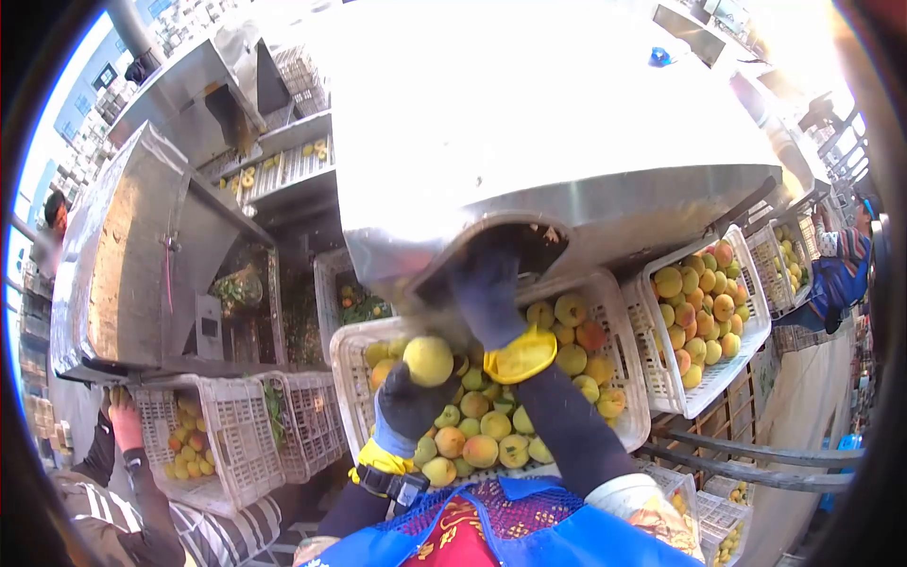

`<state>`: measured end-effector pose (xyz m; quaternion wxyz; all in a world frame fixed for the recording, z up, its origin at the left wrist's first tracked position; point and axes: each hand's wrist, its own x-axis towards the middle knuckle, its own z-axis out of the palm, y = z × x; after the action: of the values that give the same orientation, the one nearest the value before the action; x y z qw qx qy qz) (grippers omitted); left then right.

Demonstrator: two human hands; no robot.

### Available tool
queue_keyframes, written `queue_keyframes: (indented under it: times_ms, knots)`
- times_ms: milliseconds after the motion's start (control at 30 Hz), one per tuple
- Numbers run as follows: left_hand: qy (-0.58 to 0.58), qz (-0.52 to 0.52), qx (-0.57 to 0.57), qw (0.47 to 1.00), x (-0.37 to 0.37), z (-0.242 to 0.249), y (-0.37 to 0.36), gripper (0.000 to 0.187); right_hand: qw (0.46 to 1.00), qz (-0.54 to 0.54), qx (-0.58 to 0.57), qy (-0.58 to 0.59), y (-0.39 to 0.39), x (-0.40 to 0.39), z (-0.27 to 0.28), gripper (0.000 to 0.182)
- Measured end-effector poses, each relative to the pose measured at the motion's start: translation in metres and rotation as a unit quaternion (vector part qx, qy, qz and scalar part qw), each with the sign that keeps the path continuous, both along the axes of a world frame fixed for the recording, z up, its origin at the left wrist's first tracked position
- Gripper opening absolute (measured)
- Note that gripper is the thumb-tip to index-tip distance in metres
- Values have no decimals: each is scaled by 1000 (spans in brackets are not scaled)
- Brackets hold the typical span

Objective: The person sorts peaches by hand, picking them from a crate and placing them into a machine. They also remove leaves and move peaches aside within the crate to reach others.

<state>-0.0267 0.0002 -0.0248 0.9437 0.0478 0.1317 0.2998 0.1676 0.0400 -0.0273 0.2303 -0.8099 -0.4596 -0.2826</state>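
Note:
My left hand point(404, 402), in a blue-grey glove with a yellow cuff, is closed around a yellow peach point(428, 361) above a white crate point(346, 383). More yellow and reddish peaches point(480, 450) fill that crate in front of me. My right hand point(487, 291), gloved and blurred, reaches into the dark round opening point(543, 248) at the front of a shiny metal machine point(652, 203). Its fingers are hidden in shadow there. A yellow band point(521, 356) circles the right wrist, over the peaches in the crate.
Another full crate point(694, 411) stands at the right, beside wooden rails point(775, 454). At the left, a co-worker's hand point(123, 420) is by a metal machine's edge, near a tilted crate point(225, 444). A person in blue point(833, 274) is at far right.

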Motion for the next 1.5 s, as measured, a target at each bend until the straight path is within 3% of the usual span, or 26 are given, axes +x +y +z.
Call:
queue_keyframes:
  times_ms: [67,167,200,267,367,433,500,567,600,633,667,700,733,800,833,933,1000,1067,1100,1133,1200,1233,1267,1367,1433,1500]
  knots:
    - [5,-3,15,1000,4,0,2,58,967,-41,-112,-226,-1,7,26,61]
    - [9,-23,25,999,7,19,9,60,979,197,56,-3,-40,12,63,61]
    - [17,-29,24,999,9,27,12,62,952,274,24,137,-51,6,79,62]
    - [33,-40,17,999,12,38,12,66,821,400,-47,405,-79,-14,99,65]
    - [103,-40,62,992,16,38,15,71,871,352,-33,341,-103,-37,81,72]
    - [181,-26,208,961,14,41,14,70,838,369,-6,402,-105,-40,77,76]
    - [282,27,472,835,10,50,8,66,808,364,7,463,-105,-41,73,79]
    - [353,60,672,648,7,40,12,57,782,337,3,524,-104,-38,68,79]
    - [289,29,503,814,9,38,12,57,833,350,0,428,-104,-35,69,78]
    - [209,-5,304,930,13,38,14,57,875,360,-2,325,-104,-31,70,78]
    - [118,-41,84,989,13,37,13,57,904,365,-7,221,-104,-28,70,77]
    - [250,-62,387,886,7,10,18,60,902,375,30,211,-102,-28,73,77]
    - [388,-32,622,679,1,-18,22,62,885,358,78,288,-101,-33,81,78]
    - [346,-9,555,756,11,12,16,66,828,311,175,432,-100,-47,99,81]
    - [325,-5,520,790,15,22,14,69,883,290,109,354,-100,-44,82,87]
    - [248,49,467,847,24,23,9,70,882,299,79,355,-97,-34,74,91]
    - [410,32,582,701,23,46,8,62,891,279,83,348,-92,-29,68,89]
    - [416,36,474,775,23,41,11,54,915,261,90,295,-83,-23,58,86]
    - [329,44,293,896,22,18,12,50,931,251,93,248,-74,-17,51,84]
    - [228,51,92,968,17,4,9,46,944,241,93,204,-66,-14,44,81]
    - [454,-21,336,825,12,-24,8,39,980,143,93,98,-35,-4,35,73]
    - [511,-48,528,677,8,-48,6,42,980,171,97,43,-13,13,14,71]
    - [526,-71,693,487,12,-62,10,46,981,179,78,-20,-2,26,11,67]
    - [443,-294,839,112,38,-72,20,55,964,156,-32,-215,-7,48,43,56]
    - [427,-356,808,194,44,-159,35,55,963,249,76,67,-36,48,39,48]
    - [398,-402,801,198,53,-159,45,54,922,349,4,166,-73,45,29,44]
